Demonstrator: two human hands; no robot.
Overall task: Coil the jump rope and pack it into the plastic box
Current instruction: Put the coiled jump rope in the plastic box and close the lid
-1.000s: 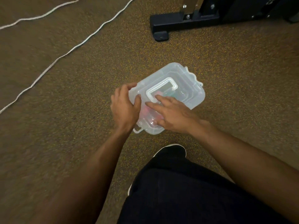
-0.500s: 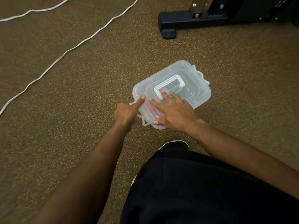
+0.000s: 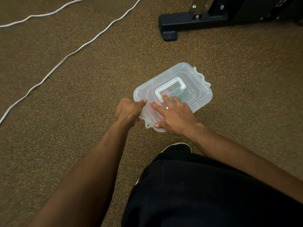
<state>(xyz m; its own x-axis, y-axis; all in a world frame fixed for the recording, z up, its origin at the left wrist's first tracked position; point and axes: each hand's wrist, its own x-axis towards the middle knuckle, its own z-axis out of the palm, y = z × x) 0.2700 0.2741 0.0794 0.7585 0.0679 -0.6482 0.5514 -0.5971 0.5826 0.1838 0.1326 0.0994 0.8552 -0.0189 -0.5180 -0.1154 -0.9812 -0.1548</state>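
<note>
Plastic box [image 3: 202,94] lies slanting away rightward; right grip [image 3: 173,115] spread flat on its lid [image 3: 165,76]; left grip [image 3: 127,110] pinches the near end, closest to the latch [image 3: 147,125].

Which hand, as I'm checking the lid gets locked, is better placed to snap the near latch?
Left, probably. The left hand grips the near end of the plastic box beside that latch; the right hand lies flat on the lid, holding it down.
</note>
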